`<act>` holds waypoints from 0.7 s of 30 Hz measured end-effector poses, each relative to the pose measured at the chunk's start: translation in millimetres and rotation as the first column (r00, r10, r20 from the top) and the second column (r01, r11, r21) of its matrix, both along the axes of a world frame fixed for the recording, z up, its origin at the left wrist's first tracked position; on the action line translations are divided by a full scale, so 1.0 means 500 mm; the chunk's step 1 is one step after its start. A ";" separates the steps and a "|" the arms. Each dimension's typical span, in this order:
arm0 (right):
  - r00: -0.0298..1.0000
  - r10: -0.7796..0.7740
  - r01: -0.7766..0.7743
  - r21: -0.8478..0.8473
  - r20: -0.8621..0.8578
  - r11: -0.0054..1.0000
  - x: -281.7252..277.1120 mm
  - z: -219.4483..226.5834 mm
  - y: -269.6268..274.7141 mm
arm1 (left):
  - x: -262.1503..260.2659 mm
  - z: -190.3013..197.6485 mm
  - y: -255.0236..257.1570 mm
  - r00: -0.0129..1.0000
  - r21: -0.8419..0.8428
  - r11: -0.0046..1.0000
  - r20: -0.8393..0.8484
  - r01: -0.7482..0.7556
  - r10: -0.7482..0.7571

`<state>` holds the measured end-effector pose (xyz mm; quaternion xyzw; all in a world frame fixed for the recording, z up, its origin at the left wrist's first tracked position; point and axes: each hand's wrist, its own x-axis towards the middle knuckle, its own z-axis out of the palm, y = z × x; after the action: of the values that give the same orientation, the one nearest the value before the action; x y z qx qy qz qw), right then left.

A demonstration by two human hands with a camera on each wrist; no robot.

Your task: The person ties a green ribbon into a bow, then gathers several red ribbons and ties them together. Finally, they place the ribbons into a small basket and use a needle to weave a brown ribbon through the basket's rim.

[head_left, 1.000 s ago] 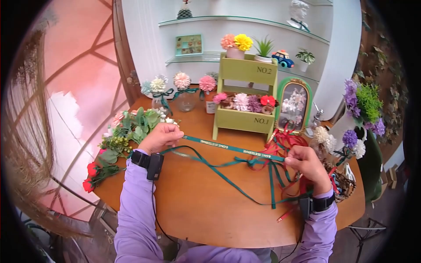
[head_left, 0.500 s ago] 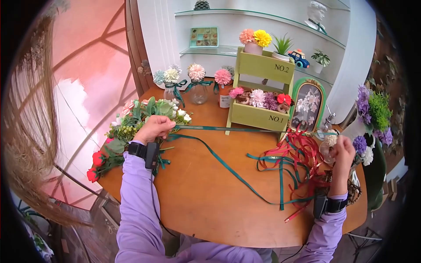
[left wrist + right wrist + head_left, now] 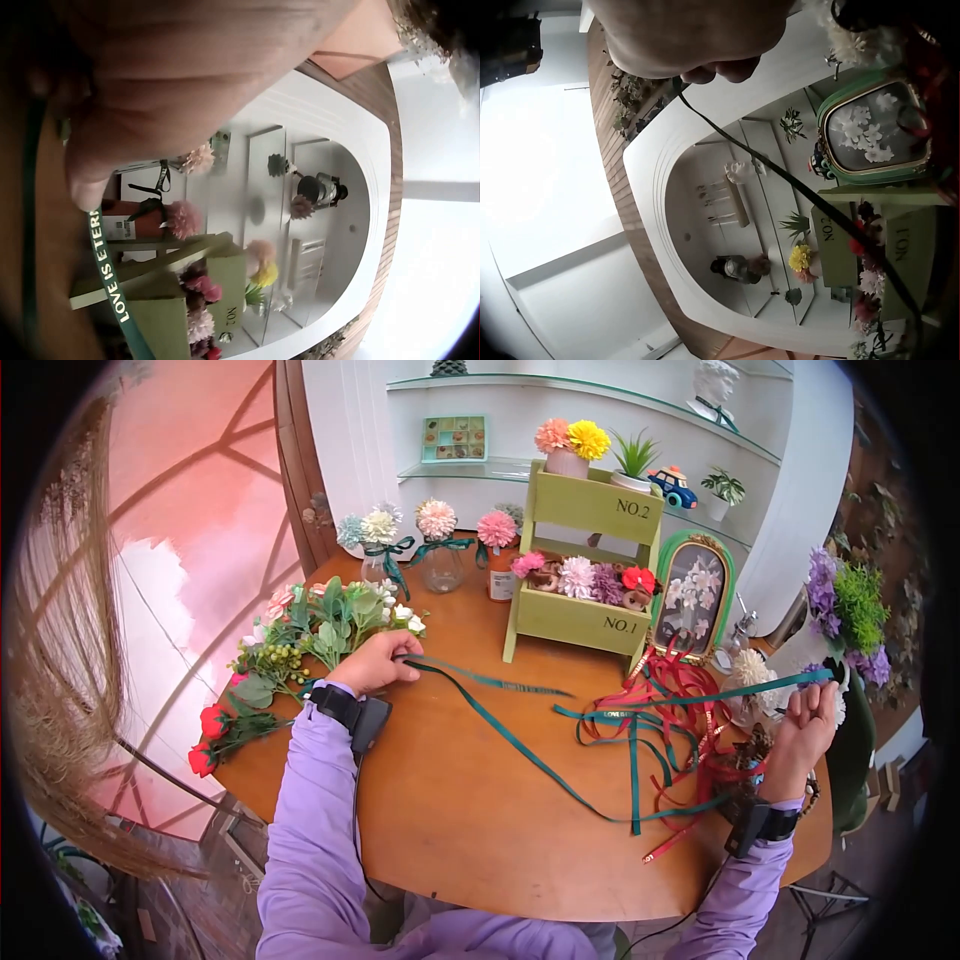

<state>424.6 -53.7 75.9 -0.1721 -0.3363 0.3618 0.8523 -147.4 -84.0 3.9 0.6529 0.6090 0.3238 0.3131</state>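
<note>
My left hand (image 3: 380,663) pinches a green ribbon (image 3: 112,289) between thumb and fingers, beside the flower bunch. Gold-white "LOVE IS ETERNAL" lettering runs along the ribbon in the left wrist view. At the right, my raised right hand (image 3: 808,730) grips a green ribbon (image 3: 740,690) that slopes down toward the table's middle. This ribbon (image 3: 795,182) appears as a dark strip in the right wrist view. Another length of green ribbon (image 3: 530,755) curves from the left hand across the tabletop. A tangle of red ribbons (image 3: 690,685) lies left of the right hand, mixed with green loops.
Artificial flowers and leaves (image 3: 330,625) lie at the left of the wooden table (image 3: 480,840). A green two-tier stand (image 3: 580,618) and an oval-topped frame (image 3: 692,595) stand at the back. Vases with pompom flowers (image 3: 436,520) line the back left; purple flowers (image 3: 825,600) stand right.
My right hand has moved right and up from near the tangle, then slightly lower. The ribbon stretched straight between the hands half a second ago now sags. My left hand has shifted slightly right and down.
</note>
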 end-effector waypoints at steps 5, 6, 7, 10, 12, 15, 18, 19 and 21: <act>0.984 0.005 -0.011 0.034 0.179 0.999 -0.009 -0.007 0.001 | 0.016 -0.051 0.023 0.921 0.135 0.990 -0.380 -0.042 0.091; 0.975 0.079 -0.089 0.038 0.209 0.995 -0.006 -0.013 0.004 | 0.018 -0.056 0.028 0.908 0.126 0.990 -0.403 -0.067 0.112; 0.955 0.063 -0.056 -0.035 0.289 0.998 -0.028 0.000 -0.011 | 0.014 -0.070 0.036 0.909 0.127 0.988 -0.396 -0.087 0.131; 0.881 0.134 -0.043 -0.206 0.453 0.978 -0.051 -0.002 -0.013 | 0.029 -0.057 0.028 0.880 0.142 0.989 -0.461 -0.050 0.111; 0.717 0.226 0.025 -0.349 0.659 0.937 -0.064 -0.005 -0.013 | 0.041 -0.047 0.027 0.901 0.177 0.984 -0.424 -0.014 0.089; 0.146 0.196 0.373 -0.237 0.970 0.897 -0.073 -0.041 0.005 | 0.041 -0.017 0.016 0.962 0.078 0.997 -0.271 -0.017 0.038; -0.229 -0.254 0.383 0.327 0.940 0.864 -0.114 -0.042 -0.022 | 0.054 0.022 0.004 0.994 -0.090 0.996 -0.113 -0.011 0.000; -0.181 -0.123 0.387 0.185 0.976 0.903 -0.131 -0.029 -0.037 | 0.056 0.031 -0.002 0.997 -0.095 0.995 -0.070 0.006 -0.013; -0.048 -0.052 0.239 0.062 0.997 0.969 -0.168 -0.022 -0.058 | 0.067 0.049 -0.016 0.997 -0.068 0.994 0.012 0.081 -0.080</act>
<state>340.7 -82.6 64.7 -0.4686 -0.7993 0.0568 0.3719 -114.0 -92.1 28.4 0.6643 0.5916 0.2926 0.3508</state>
